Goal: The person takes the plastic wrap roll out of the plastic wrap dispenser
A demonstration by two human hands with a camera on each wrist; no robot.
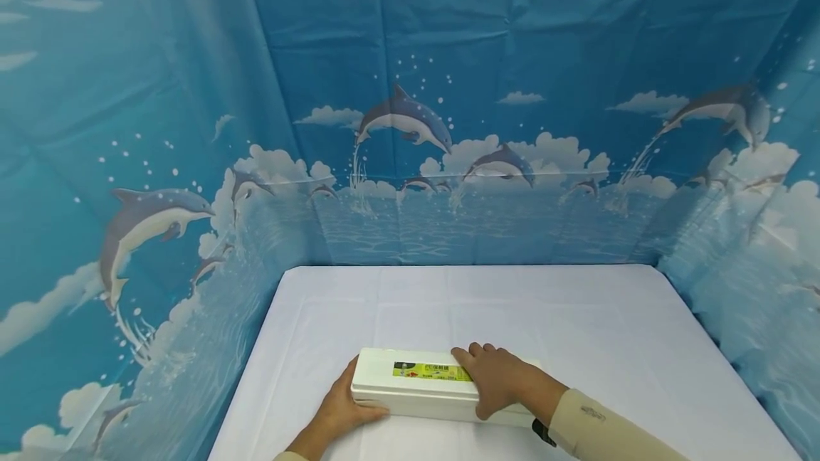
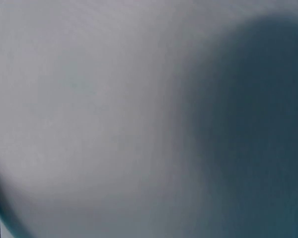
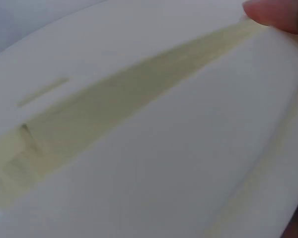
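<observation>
A long white lidded box (image 1: pixel 378 368) lies lengthwise near the front of the table, a yellow-green printed label on its top. My left hand (image 1: pixel 342 404) grips its left end, thumb along the front side and fingers behind the end. From above, my right hand (image 1: pixel 496 379) clasps the box right of the label, with the thumb down the front and fingers over the far edge. In the right wrist view a fingertip (image 3: pixel 273 12) rests at the end of a yellowish strip (image 3: pixel 124 91) on the white surface. The left wrist view is a pale and dark blur.
A white cloth covers the table (image 1: pixel 487 311). Blue curtains (image 1: pixel 448 219) printed with dolphins and clouds hang behind it and along both sides. A dark band (image 1: pixel 543 432) sits at the right wrist, by a beige sleeve (image 1: pixel 602 422).
</observation>
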